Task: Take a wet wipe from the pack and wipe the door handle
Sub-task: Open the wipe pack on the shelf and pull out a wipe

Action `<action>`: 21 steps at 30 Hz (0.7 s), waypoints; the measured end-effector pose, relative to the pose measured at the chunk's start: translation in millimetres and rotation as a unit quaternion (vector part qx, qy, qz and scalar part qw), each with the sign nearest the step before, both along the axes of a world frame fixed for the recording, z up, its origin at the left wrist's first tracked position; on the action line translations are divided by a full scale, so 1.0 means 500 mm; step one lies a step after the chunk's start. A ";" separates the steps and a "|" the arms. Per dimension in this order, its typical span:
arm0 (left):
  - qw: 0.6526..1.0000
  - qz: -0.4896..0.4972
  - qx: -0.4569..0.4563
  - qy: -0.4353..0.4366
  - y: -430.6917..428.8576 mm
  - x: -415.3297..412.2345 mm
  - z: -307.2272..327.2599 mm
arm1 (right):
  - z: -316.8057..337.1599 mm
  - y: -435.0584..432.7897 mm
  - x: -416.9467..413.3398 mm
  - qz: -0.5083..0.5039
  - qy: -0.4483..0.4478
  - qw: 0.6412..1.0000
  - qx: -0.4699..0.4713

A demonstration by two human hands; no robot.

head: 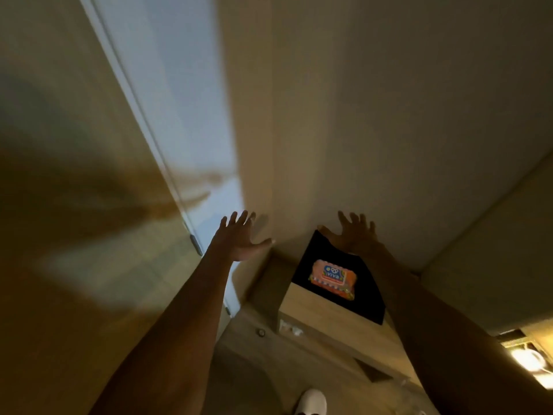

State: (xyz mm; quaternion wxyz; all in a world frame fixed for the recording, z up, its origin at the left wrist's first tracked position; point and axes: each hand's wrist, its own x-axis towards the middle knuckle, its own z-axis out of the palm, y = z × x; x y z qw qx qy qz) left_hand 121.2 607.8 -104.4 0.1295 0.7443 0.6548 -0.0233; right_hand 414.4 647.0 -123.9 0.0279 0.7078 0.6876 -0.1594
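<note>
An orange wet wipe pack (pixel 333 279) with a blue label lies flat on the black top (pixel 311 259) of a wooden cabinet below me. My left hand (pixel 243 237) is stretched out in front with fingers spread, empty, to the left of the cabinet near the wall. Just above the far edge of the black top, my right hand (pixel 352 233) is also spread and empty, beyond the pack and apart from it. The door (pixel 74 205) fills the left side, with hinges (pixel 196 244) on its edge. No door handle shows in this view.
The wooden cabinet (pixel 317 313) stands against the beige wall (pixel 374 115). A white shoe (pixel 311 402) shows at the bottom on the floor. A lit shelf with objects (pixel 529 359) sits at the right edge.
</note>
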 end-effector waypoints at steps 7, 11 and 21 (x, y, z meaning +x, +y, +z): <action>0.992 -0.059 -0.106 -0.029 0.154 0.099 -0.221 | -0.244 0.105 0.070 -0.037 0.008 0.997 -0.070; 0.987 -0.098 -0.129 -0.002 0.245 0.143 -0.384 | -0.417 0.126 0.103 -0.056 0.015 0.994 -0.095; 0.962 -0.208 -0.163 -0.063 0.341 0.317 -0.749 | -0.731 0.098 0.152 -0.026 -0.013 0.995 -0.094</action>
